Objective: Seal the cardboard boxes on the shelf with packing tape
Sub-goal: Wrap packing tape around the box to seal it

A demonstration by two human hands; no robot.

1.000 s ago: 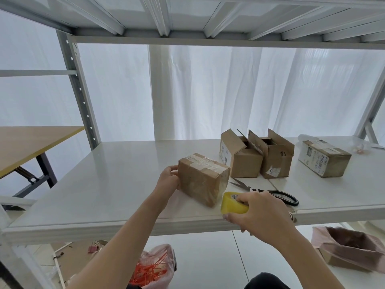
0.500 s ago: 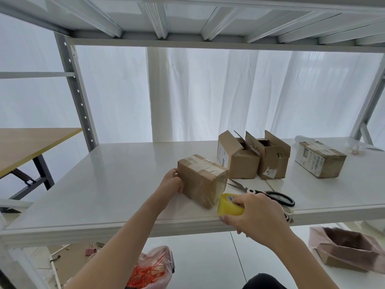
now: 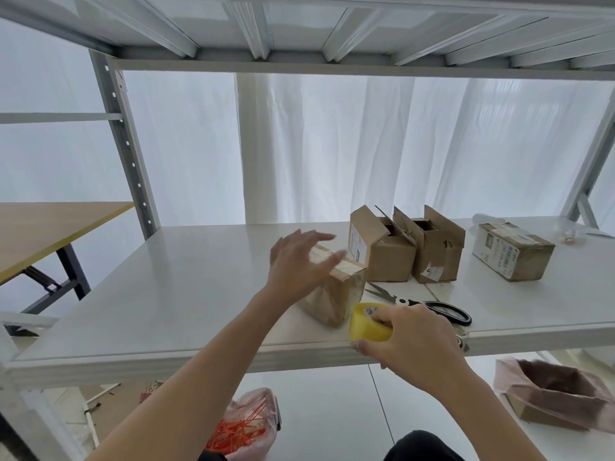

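A small taped cardboard box (image 3: 336,296) stands near the front of the white shelf (image 3: 186,294). My left hand (image 3: 298,261) hovers over its top with fingers spread, blurred, holding nothing. My right hand (image 3: 412,341) grips a yellow roll of packing tape (image 3: 367,322) at the shelf's front edge, right beside the box's lower corner. Two open boxes (image 3: 389,251) (image 3: 436,254) stand side by side behind it with flaps up. A closed, labelled box (image 3: 512,252) lies farther right.
Black-handled scissors (image 3: 429,306) lie on the shelf right of the tape roll. Below the shelf are a bag of orange cable ties (image 3: 246,427) and a lined box (image 3: 559,394) on the floor. A wooden table (image 3: 43,231) stands to the left.
My left hand has let go of the taped box's left side and risen over its top, fingers spread. The right hand with the tape roll has stayed at the box's corner.
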